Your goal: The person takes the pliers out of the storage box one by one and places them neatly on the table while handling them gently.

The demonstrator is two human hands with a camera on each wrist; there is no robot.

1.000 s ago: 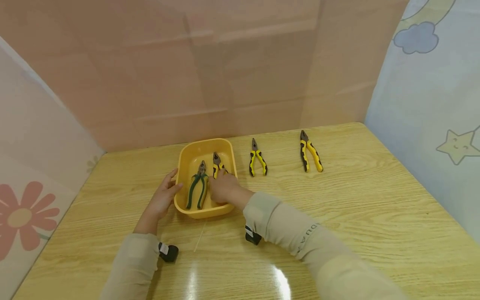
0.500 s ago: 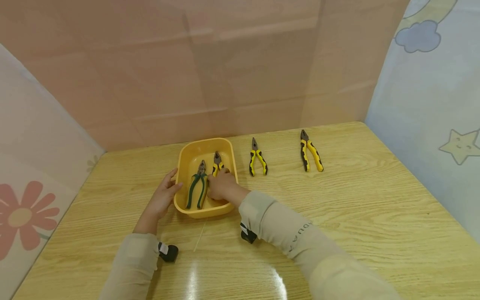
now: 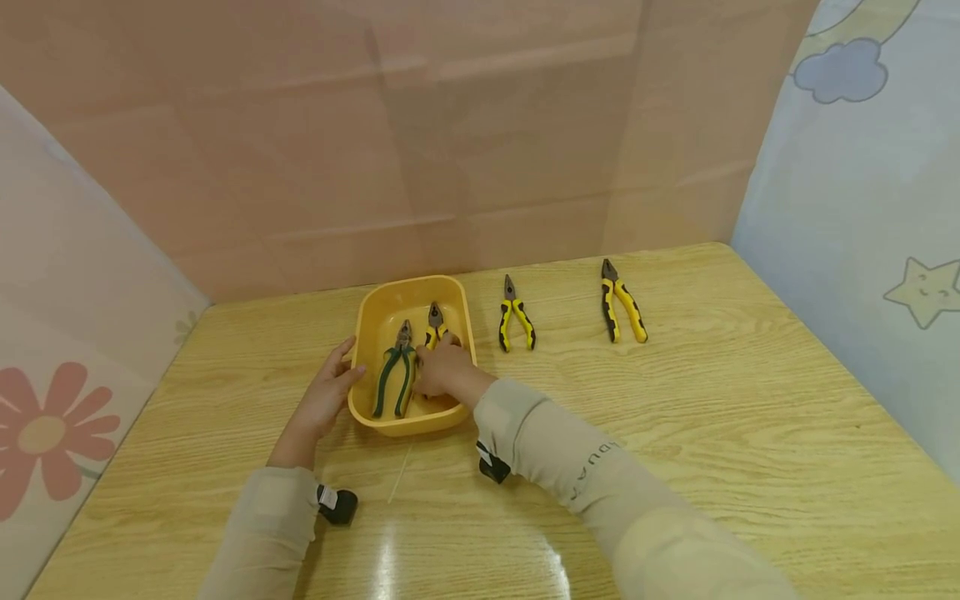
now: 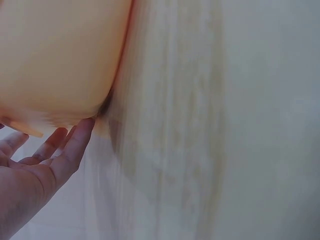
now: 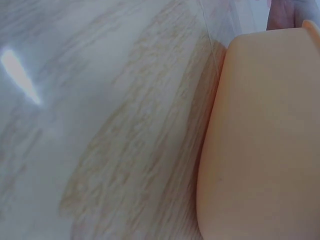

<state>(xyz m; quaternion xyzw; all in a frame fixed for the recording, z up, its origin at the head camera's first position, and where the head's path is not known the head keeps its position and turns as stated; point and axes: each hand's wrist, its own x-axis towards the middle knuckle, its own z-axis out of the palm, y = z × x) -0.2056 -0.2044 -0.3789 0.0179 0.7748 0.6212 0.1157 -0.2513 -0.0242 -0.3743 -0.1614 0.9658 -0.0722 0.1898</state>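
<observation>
A yellow plastic bin [image 3: 411,429] sits at the left middle of the table. My left hand [image 3: 327,390] steadies its left side, thumb over the rim and fingers against the outer wall, as the left wrist view also shows on the bin's side [image 4: 60,55]. Inside lie green-handled pliers [image 3: 405,354], head pointing to the back. Beside them, my right hand [image 3: 444,369] reaches in and grips yellow-and-black pliers [image 3: 435,317] by the handles, which its fingers mostly cover. The right wrist view has only the bin's outer wall [image 5: 265,135] and the table; the right hand is out of it.
Right of the bin lie small yellow-and-black long-nose pliers [image 3: 512,317] and, further right, larger yellow-and-black pliers [image 3: 618,304]. A thin pale strip [image 3: 401,471] lies before the bin. Curtains enclose the wooden table [image 3: 720,417] at the back and sides.
My right hand and forearm have shifted slightly left within the bin, and the pliers there have moved a little. My left hand and the bin stay where they were.
</observation>
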